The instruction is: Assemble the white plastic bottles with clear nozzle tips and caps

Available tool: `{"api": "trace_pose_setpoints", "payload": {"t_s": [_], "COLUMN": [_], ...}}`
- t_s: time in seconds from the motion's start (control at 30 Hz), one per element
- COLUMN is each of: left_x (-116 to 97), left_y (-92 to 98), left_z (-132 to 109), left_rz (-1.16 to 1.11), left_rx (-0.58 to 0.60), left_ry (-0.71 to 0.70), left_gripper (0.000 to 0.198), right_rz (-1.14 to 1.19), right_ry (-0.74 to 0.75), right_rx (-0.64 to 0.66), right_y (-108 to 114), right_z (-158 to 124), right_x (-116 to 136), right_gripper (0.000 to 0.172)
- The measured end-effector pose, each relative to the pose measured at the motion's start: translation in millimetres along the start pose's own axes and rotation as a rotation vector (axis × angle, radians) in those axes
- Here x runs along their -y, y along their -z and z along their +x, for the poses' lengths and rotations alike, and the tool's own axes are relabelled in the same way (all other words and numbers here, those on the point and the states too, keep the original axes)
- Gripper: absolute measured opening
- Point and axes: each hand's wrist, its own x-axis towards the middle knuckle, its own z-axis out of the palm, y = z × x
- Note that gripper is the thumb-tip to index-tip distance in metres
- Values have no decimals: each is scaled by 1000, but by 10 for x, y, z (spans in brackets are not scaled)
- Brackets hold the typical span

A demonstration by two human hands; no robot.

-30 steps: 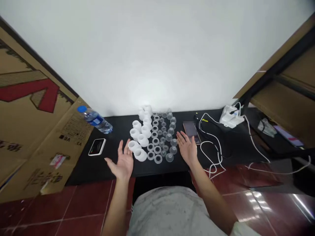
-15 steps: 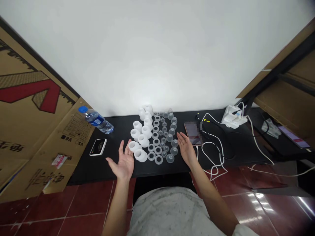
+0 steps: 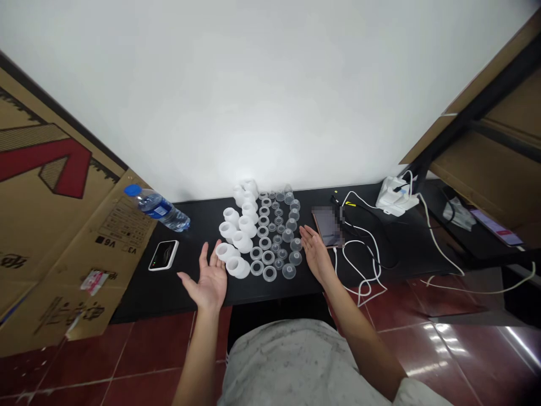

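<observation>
On a black tabletop (image 3: 190, 282) stand rows of frosted white cups (image 3: 238, 267) beside rows of small clear plastic cups (image 3: 288, 271) and ring-shaped pieces (image 3: 269, 273). My left hand (image 3: 210, 279) is open, palm up, its fingertips right by the nearest white cups, and I cannot tell if they touch. My right hand (image 3: 315, 255) is open, holding nothing, with its fingers close to the clear cups (image 3: 296, 244) and just below a smartphone (image 3: 327, 228).
A water bottle with a blue cap (image 3: 157, 206) lies at the table's left end, near a small black-and-white device (image 3: 163, 255). White cables (image 3: 359, 270) run from a charger (image 3: 395, 197) at the back right. Cardboard sheets (image 3: 63, 225) stand on both sides, with red tile flooring below.
The whole view has shifted slightly to the left. Both hands stay open in about the same place, and the cups have not visibly moved.
</observation>
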Motion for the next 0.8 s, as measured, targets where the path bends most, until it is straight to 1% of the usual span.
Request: {"api": "trace_pose_setpoints", "payload": {"t_s": [0.2, 0.43, 0.5, 0.57, 0.63, 0.7, 0.8], "left_x": [5, 5, 2, 0, 0, 0, -2], "left_y": [28, 31, 31, 32, 33, 32, 21], "left_z": [-1, 5, 5, 4, 2, 1, -1], "left_rz": [2, 3, 13, 22, 23, 21, 24], "left_rx": [26, 9, 1, -1, 0, 0, -11], "left_ry": [-8, -13, -14, -15, -18, -20, -18], "left_gripper": [102, 105, 106, 105, 104, 103, 104], "right_rz": [5, -32, -62, -116, -193, -254, -344], "right_ry": [1, 6, 13, 47, 122, 211, 289], "right_rx": [7, -12, -9, -16, -60, -137, -205], "right_y": [14, -38, -52, -18, 85, 252, 542], "right_z": [3, -27, -48, -57, -40, 2, 64], "right_x": [11, -30, 3, 106, 283, 506, 811], "right_gripper": [46, 48, 48, 47, 47, 49, 54]}}
